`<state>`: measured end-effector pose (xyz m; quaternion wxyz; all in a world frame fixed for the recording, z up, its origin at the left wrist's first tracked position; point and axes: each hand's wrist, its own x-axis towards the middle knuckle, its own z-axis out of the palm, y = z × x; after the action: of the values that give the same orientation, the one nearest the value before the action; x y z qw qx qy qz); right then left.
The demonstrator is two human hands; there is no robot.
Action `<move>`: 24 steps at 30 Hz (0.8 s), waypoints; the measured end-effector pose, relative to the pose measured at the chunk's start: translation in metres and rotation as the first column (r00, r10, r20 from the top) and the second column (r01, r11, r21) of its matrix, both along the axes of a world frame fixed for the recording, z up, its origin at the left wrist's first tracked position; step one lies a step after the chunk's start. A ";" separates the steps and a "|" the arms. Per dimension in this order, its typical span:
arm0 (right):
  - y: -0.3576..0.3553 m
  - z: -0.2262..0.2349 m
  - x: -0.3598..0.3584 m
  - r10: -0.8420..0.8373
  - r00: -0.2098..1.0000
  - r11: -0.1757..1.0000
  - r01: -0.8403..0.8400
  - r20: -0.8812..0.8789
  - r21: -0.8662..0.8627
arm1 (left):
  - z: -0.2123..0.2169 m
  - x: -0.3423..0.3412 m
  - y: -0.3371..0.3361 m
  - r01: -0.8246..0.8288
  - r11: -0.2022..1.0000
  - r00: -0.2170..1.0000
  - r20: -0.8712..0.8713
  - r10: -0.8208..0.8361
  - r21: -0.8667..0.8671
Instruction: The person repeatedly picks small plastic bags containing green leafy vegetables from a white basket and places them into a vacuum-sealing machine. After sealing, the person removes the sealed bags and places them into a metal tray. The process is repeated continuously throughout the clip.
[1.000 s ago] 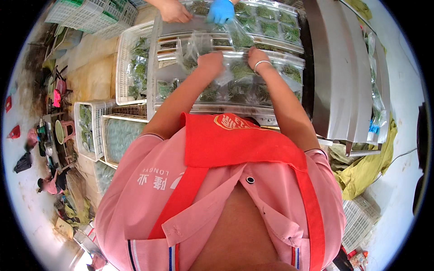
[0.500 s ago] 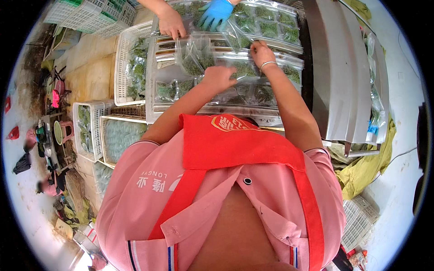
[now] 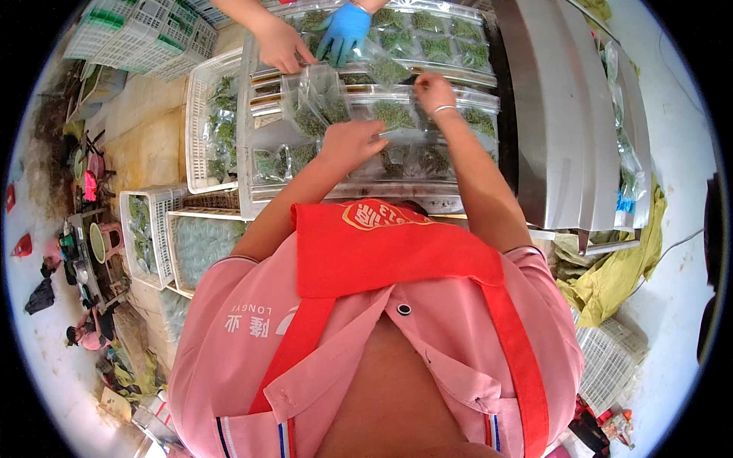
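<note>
My left hand (image 3: 353, 143) is closed, its fingertips pinching the near edge of a clear plastic bag (image 3: 395, 114) filled with small green pieces. At that bag's far right side my right hand (image 3: 435, 93), with a bracelet at the wrist, is closed too and seems to grip the bag's plastic; its fingertips are partly hidden. Beside my left hand, another filled clear bag (image 3: 317, 103) lies across the metal rails. Opposite me, a co-worker's bare hand (image 3: 284, 44) touches that bag's top, and their blue-gloved hand (image 3: 345, 32) rests over the far row of bags.
Rows of filled bags lie on the metal-railed table (image 3: 263, 200). White crates (image 3: 191, 126) of bags stand to the left, with another crate (image 3: 169, 229) nearer me. A steel machine housing (image 3: 565, 114) is at the right. Green-and-white crates (image 3: 149, 38) are stacked at far left.
The scene has shifted slightly left in the picture. The co-worker's gloved hand has moved nearer over the far bags. My hands stay at the same bag.
</note>
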<state>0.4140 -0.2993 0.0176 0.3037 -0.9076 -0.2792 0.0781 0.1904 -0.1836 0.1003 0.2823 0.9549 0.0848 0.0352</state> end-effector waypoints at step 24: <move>0.005 0.007 -0.009 0.087 0.990 0.981 -0.066 0.109 -0.184 | -0.010 -0.079 0.106 -0.585 0.811 0.804 -0.137 0.579 -0.012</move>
<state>0.4045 -0.2945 0.0248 0.2006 -0.9229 -0.3227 0.0617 0.1114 -0.0777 0.0902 0.2775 0.8752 0.3922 0.0568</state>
